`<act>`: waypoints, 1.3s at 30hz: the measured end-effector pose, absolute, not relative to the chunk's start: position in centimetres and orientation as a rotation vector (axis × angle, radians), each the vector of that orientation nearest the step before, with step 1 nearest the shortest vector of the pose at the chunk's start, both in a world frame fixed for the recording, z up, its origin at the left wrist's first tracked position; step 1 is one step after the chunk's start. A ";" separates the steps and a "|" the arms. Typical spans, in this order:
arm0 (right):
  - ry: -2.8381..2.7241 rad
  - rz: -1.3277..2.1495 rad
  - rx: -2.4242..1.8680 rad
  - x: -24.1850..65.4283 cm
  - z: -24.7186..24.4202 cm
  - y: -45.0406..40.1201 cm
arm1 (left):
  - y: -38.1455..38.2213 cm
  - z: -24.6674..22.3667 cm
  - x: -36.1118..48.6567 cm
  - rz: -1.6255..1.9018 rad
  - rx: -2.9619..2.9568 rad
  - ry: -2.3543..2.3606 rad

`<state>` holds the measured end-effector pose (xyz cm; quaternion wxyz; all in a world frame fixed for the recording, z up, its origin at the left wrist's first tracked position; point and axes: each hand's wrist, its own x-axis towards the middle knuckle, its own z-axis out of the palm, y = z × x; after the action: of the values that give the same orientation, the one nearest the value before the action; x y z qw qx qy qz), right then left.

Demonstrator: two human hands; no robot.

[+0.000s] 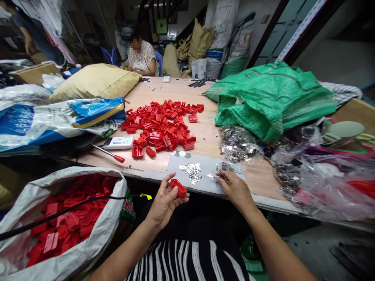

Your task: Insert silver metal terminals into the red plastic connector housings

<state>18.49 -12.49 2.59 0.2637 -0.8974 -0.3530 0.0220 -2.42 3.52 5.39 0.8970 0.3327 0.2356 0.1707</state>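
My left hand (164, 201) is closed round a small red plastic housing (178, 188), held up in front of the table's near edge. Low over the grey sheet (172, 164), the fingers of my right hand (238, 193) are pinched together; what they hold, if anything, is too small to make out. Just beyond those fingertips lies a small heap of metal pieces (224, 166). A flat spread of shiny little metal plates (191, 171) lies on the sheet between my hands. Farther back, a large heap of similar red housings (164, 121) covers the middle of the table.
An open white sack (121, 185) full of red housings stands at lower left, a black cable (88, 201) crossing it. A red-handled screwdriver (117, 158) lies near a white device (118, 143). Right are a green sack (263, 97) and plastic bags (328, 187). Opposite sits a person (148, 58).
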 end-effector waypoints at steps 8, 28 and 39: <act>-1.004 0.073 -2.475 18.3 2.7 -11.4 | 3.6 4.9 -3.0 0.212 0.508 0.474; -1.343 0.481 -1.826 12.2 7.1 -7.1 | 3.6 4.7 -2.7 0.134 0.323 0.506; -1.615 0.391 -1.716 12.3 7.6 -7.1 | 3.5 4.6 -2.8 0.131 0.364 0.481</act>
<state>12.32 -7.13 7.58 0.3677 -0.6680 -0.6287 0.1524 -2.78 3.50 4.57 0.9527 0.1793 0.2366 0.0647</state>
